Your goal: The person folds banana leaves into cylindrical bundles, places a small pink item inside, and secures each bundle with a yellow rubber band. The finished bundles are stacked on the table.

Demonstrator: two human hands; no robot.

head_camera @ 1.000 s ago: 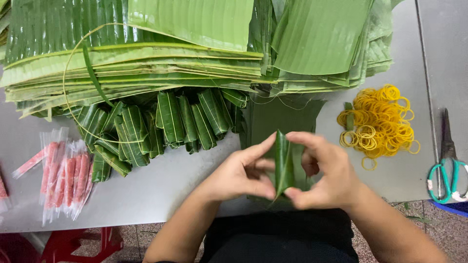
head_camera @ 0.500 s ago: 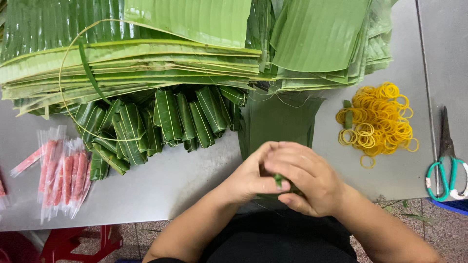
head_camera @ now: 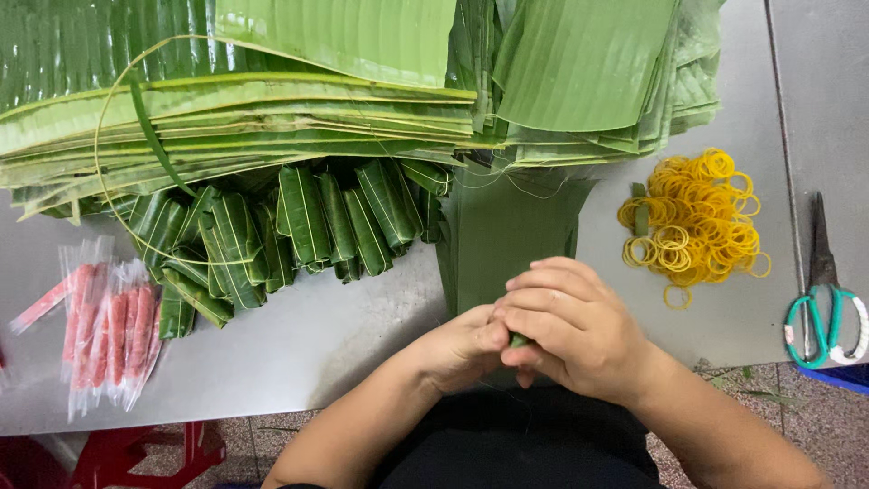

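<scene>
Green folded banana-leaf parcel (head_camera: 518, 340) sits almost hidden between both hands at the table's near edge, only a sliver showing. Left hand (head_camera: 462, 347) and right hand (head_camera: 568, 328) are curled closed around it. Wrap looks nearly formed, no band on it visible. Finished green leaf parcels (head_camera: 299, 226) lie piled behind; yellow rubber bands (head_camera: 697, 217) right, unblocked.
</scene>
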